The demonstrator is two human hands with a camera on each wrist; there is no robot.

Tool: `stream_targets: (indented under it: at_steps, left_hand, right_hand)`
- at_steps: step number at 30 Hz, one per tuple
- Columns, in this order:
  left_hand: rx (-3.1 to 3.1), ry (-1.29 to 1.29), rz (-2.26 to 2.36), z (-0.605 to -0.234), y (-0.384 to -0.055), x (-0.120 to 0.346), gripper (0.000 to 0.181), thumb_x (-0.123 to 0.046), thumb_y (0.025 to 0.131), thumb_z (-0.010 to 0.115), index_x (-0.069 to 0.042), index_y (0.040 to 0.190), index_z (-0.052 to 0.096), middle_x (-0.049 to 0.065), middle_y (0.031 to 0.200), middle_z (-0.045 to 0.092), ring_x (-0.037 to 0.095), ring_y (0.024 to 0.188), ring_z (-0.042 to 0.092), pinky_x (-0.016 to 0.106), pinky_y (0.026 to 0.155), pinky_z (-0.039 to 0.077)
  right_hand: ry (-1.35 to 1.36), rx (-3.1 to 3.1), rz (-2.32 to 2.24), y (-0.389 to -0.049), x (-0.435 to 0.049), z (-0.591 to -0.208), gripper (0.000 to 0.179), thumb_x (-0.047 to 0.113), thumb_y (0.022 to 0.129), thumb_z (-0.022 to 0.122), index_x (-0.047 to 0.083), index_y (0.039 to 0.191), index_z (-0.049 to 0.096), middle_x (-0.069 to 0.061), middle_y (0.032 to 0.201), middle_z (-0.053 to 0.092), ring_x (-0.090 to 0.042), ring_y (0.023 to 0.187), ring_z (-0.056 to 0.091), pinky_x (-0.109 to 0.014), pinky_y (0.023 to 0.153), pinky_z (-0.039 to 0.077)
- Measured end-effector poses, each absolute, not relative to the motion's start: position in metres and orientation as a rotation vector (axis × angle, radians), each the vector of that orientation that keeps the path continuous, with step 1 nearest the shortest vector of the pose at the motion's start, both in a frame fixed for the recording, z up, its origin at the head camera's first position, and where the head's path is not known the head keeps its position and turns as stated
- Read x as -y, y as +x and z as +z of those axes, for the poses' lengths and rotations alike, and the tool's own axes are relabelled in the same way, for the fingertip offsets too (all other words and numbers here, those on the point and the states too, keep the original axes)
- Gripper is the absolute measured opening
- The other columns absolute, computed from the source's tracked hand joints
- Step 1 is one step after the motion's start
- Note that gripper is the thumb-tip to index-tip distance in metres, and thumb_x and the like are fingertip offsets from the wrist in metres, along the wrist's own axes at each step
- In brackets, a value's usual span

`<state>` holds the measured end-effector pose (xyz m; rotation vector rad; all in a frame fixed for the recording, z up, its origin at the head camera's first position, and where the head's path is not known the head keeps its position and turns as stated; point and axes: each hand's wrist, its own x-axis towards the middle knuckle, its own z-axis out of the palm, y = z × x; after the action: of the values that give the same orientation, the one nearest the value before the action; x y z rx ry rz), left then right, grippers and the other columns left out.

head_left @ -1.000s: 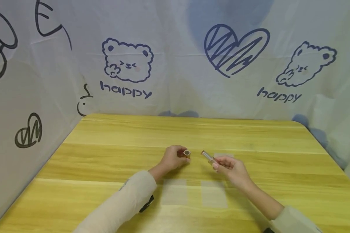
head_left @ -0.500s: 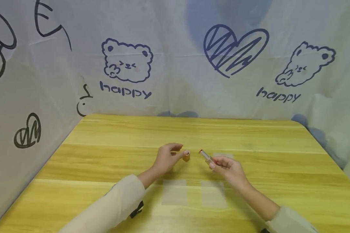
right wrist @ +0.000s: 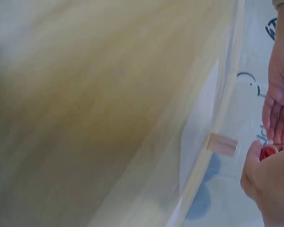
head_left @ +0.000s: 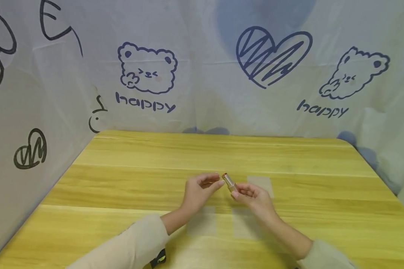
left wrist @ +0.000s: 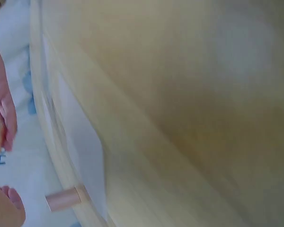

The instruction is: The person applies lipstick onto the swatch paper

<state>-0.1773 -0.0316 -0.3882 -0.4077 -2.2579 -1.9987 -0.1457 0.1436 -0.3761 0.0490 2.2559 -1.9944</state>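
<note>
My right hand [head_left: 257,198] pinches a slim lipstick [head_left: 229,182] with a metallic tube, tilted so its red end points up and left. My left hand [head_left: 198,191] is close beside that end, thumb and fingers apart with nothing between them. Both wrist views show the lipstick cap [left wrist: 64,199] standing upright on the table, below the hands; the head view has it hidden behind them. From the right wrist, a red round end of the lipstick [right wrist: 269,151] shows at the right hand's fingers.
Pale square sheets lie on the wood-grain table [head_left: 138,149]: a left front sheet [head_left: 202,222], a right front sheet [head_left: 244,224] partly under the right arm, and a back sheet [head_left: 262,183]. A curtain with drawings [head_left: 202,74] hangs behind the table.
The left hand has let go of the cap, which stays on the table, and come up beside the lipstick. The right hand has moved left with the lipstick.
</note>
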Motion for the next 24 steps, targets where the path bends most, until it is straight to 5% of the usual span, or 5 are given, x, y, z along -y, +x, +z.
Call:
stream_targets:
  at_steps: [18, 24]
  left_hand:
    - [2.199, -0.191, -2.133, -0.386, -0.165, 0.025, 0.022, -0.013, 0.08, 0.073, 0.006, 0.091, 0.07, 0.019, 0.095, 0.07, 0.012, 0.077, 0.067, 0.017, 0.068, 0.054]
    - [2.227, -0.251, -2.1, -0.386, -0.162, 0.024, 0.023, -0.013, 0.081, 0.071, 0.007, 0.092, 0.069, 0.02, 0.094, 0.07, 0.017, 0.077, 0.068, 0.017, 0.068, 0.055]
  right_hand:
    - [0.129, -2.259, -2.052, -0.133, -0.117, -0.382, 0.031, 0.006, 0.084, 0.065, -0.007, 0.111, 0.057, -0.012, 0.102, 0.064, -0.013, 0.09, 0.06, -0.018, 0.081, 0.052]
    - [0.134, -2.328, -2.017, -0.132, -0.114, -0.388, 0.028, 0.005, 0.083, 0.066, -0.007, 0.108, 0.06, -0.014, 0.104, 0.065, -0.016, 0.091, 0.061, -0.018, 0.078, 0.053]
